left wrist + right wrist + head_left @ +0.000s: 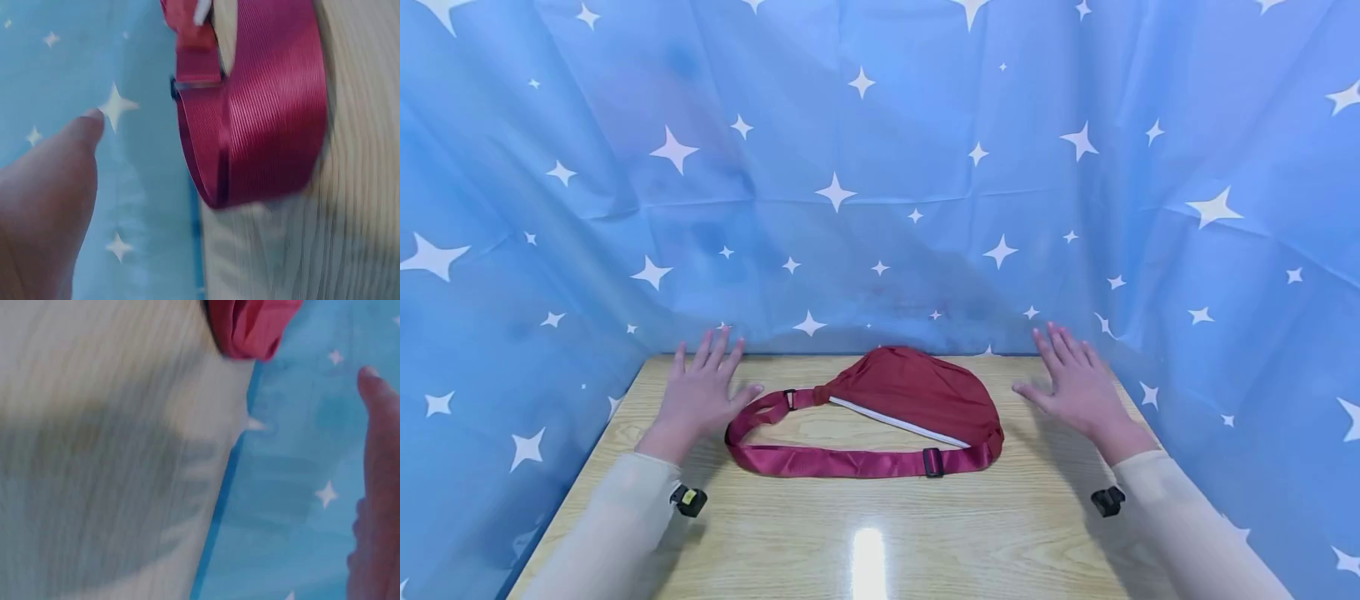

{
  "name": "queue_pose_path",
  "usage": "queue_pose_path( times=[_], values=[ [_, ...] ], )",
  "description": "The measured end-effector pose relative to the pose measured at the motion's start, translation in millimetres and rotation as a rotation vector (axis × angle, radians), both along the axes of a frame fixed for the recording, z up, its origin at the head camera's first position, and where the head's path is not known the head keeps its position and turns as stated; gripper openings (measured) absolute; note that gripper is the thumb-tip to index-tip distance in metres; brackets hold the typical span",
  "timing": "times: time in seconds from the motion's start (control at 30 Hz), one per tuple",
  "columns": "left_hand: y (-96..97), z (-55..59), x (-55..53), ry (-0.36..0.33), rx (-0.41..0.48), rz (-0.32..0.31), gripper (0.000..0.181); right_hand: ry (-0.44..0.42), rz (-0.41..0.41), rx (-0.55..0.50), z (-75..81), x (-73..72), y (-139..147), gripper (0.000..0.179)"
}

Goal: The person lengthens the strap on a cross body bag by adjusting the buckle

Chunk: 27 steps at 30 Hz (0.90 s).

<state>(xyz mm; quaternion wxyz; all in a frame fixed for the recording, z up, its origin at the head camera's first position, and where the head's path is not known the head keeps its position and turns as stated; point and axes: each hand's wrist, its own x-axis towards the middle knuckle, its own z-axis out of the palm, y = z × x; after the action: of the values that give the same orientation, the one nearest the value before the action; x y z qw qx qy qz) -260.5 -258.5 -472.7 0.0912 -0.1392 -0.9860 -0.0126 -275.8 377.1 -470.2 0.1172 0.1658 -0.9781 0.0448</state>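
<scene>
Red waist bag (925,392) lies on the table (805,533), mid-scene toward the far edge, rounded side far, white zip (895,422) slanting along its near side. Its strap (850,463) leaves the bag's left end, bends back at the left and runs along the near side to the right end. The loop probably lies this way because both ends are fixed to the bag. One black buckle (933,462) sits on the near run, another black slider (790,399) at the far left.

Your left hand (703,396) hangs just left of the strap bend, fingers straight and spread, holding nothing. Your right hand (1078,396) mirrors it to the right of the bag, spread wide, nothing in its grip. Shadows on the wood suggest both are raised; placed so, they seem to leave the bag framed between them, untouched.

Black wrist cameras (688,501) show at your pale sleeves (613,521). Beyond the table hangs a blue star-patterned curtain (880,158).

Hard to make out: the bag's underside and contents, hidden; the zip's pull, too small. Each wrist view cuts your hand down to thumb and edge; the right one catches only the bag's end, blurred.
</scene>
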Motion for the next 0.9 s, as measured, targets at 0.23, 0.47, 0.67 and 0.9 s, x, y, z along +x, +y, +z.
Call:
queue_pose_path(
  times=[0.23,0.47,0.67,0.9],
  values=[
    [33.5,1.8,19.4,0.078,0.084,-0.136,0.080,0.099,0.202,-0.151,-11.4,22.6,-33.2,0.094],
    [79.3,-10.8,40.3,0.015,0.315,-0.297,0.063,0.037,0.330,-0.213,-18.1,52.6,-77.5,0.087],
    [116.9,-26.4,51.9,-0.085,0.390,-0.376,0.057,-0.050,0.387,-0.247,-27.1,68.9,-108.3,0.082],
    [153.9,-46.1,54.4,-0.194,0.389,-0.460,0.054,-0.117,0.396,-0.205,-46.2,76.8,-132.7,0.072]
  ],
)
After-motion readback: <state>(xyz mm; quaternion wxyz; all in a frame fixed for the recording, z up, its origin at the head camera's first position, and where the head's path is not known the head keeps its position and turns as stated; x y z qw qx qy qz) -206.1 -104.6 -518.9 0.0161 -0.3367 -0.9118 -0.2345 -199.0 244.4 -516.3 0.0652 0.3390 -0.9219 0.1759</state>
